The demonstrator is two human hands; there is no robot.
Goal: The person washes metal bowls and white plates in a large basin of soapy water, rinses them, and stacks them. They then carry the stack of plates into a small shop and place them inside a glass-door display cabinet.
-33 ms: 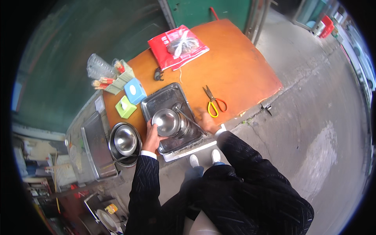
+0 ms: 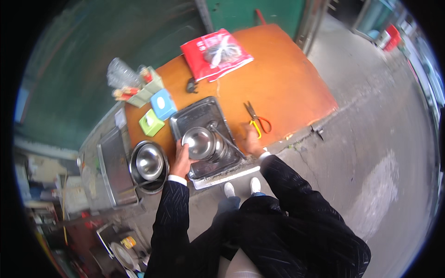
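My left hand [image 2: 183, 158] is closed on the rim of a shiny steel bowl [image 2: 198, 142]. It tilts over more stacked metalware [image 2: 219, 150] in a dark rectangular tray [image 2: 197, 113]. A thin rod-like handle [image 2: 227, 135] slants across the tray's right side; its kind is unclear. My right hand [image 2: 253, 142] is beside the tray, slightly blurred, with its fingers stretched toward a pair of scissors [image 2: 256, 121] that has one yellow and one orange handle. No object shows in my right hand, and whether it touches the scissors is unclear.
A red plastic bag [image 2: 215, 53] lies at the table's [image 2: 287, 83] far side. Blue [image 2: 163, 104] and green tissue boxes [image 2: 151, 123] and a chopstick holder [image 2: 146, 91] stand left. Nested metal bowls [image 2: 149, 162] sit left of my left hand, beside a metal tray [image 2: 116, 162].
My right hand has moved slightly right, closer to the scissors' yellow handle. The left hand keeps its hold on the bowl. The whole view has shifted a little.
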